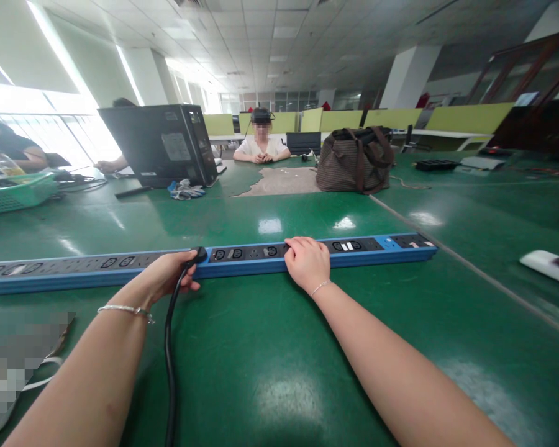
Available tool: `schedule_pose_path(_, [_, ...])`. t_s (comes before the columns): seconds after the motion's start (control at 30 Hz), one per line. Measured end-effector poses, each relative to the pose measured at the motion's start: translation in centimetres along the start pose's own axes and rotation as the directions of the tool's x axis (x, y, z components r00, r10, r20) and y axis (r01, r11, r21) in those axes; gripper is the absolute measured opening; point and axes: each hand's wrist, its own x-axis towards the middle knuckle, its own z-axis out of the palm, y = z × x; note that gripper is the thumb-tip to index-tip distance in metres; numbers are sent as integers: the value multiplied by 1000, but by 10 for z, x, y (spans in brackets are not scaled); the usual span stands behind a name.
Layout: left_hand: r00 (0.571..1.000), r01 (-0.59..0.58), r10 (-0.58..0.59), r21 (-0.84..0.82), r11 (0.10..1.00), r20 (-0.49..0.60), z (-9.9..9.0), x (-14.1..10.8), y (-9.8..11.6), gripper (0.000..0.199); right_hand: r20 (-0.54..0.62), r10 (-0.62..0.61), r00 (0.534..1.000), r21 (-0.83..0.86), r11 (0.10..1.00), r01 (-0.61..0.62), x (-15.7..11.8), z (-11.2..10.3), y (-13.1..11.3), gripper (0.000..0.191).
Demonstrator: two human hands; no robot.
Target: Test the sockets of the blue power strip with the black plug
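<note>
A long blue power strip (251, 267) with black socket panels lies across the green table. My left hand (172, 273) is closed round a black plug (199, 254) at the strip's top face, left of the middle. From that plug a thick black cable (170, 354) runs down toward the table's near edge. My right hand (309, 262) rests over the strip right of the middle, its fingers bent over the far edge and pressing on it.
Behind the strip stand a black computer case (161, 146), gloves (186, 190) and a brown bag (349, 161). A green basket (23, 195) is at the left. Across the table (205, 217) sits a person (261, 146). A white device (549, 264) lies at the right.
</note>
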Motion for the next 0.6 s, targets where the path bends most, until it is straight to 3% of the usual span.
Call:
schedule_pose_path(0.13, [998, 52, -53, 45, 998, 16, -2, 3, 0, 43, -4, 8, 1000, -1, 1000, -8, 0, 0, 0, 31])
schedule_pose_path(0.43, [989, -36, 44, 58, 998, -142, 4, 12, -9, 47, 6, 19, 1000, -2, 1000, -19, 1, 0, -1, 32])
schedule_pose_path(0.6, [996, 35, -32, 41, 999, -83, 3, 8, -7, 50, 9, 8, 1000, 2, 1000, -8, 1, -1, -1, 32])
